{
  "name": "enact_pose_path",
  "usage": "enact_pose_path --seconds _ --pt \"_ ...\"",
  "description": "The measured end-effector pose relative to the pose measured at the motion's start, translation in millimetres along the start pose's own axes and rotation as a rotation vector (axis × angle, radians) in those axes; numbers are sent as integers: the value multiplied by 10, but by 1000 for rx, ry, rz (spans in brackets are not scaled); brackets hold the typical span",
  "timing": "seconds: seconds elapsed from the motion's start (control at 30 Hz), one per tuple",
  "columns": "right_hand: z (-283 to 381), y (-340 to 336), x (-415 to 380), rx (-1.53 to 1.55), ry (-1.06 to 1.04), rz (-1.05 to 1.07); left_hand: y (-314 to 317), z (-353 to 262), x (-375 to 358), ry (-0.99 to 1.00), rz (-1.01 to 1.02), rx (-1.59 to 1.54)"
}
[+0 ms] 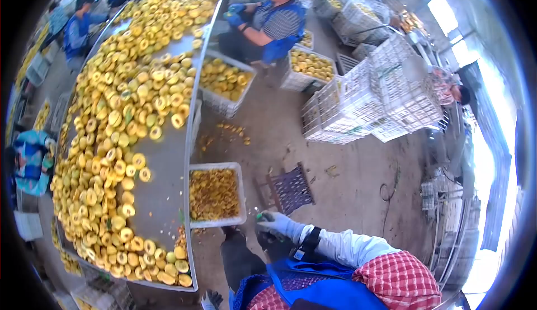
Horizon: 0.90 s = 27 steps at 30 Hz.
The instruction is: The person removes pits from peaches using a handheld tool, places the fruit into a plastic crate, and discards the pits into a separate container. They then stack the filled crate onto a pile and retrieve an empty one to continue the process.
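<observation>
My right hand (275,224), in a grey-white work glove, is held out over my knees with its fingers curled. A small green bit shows at its fingertips; I cannot tell what it belongs to. My left hand (212,299), gloved in grey, is low at the bottom edge and only partly in view. On my left stands a metal sorting table (162,198) heaped with halved yellow fruit (120,167), which look like peaches. Close to my right hand, a white crate (241,198) of brownish-yellow scraps (213,193) stands beside the table.
A low stool with a dark woven seat (292,189) is ahead on the floor. Further off are a crate of fruit (226,80), another fruit crate (310,66) and stacked white crates (372,94). A person in a blue apron (274,22) sits by the table; others work across it.
</observation>
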State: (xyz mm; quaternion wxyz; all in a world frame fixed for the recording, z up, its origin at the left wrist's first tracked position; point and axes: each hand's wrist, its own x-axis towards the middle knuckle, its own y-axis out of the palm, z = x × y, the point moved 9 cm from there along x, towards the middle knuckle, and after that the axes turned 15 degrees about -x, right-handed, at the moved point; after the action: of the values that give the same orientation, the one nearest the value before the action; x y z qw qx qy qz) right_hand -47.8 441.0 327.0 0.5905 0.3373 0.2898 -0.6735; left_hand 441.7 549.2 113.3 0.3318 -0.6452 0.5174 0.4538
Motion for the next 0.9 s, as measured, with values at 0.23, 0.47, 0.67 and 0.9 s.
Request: enact_pose_path --seconds 0.23,0.47,0.67,0.9 --pt "325 -740 -6 47 -71 -105 2124 -192 412 -112 118 74" --pt "787 -2001 -14 -326 -197 -361 3935 -252 385 -118 262 178" --pt "121 -3382 -633 -218 -191 -760 4287 -427 387 -89 282 312" --pt "-1601 -3299 -1683 206 96 -897 4333 -2107 708 250 330 511"
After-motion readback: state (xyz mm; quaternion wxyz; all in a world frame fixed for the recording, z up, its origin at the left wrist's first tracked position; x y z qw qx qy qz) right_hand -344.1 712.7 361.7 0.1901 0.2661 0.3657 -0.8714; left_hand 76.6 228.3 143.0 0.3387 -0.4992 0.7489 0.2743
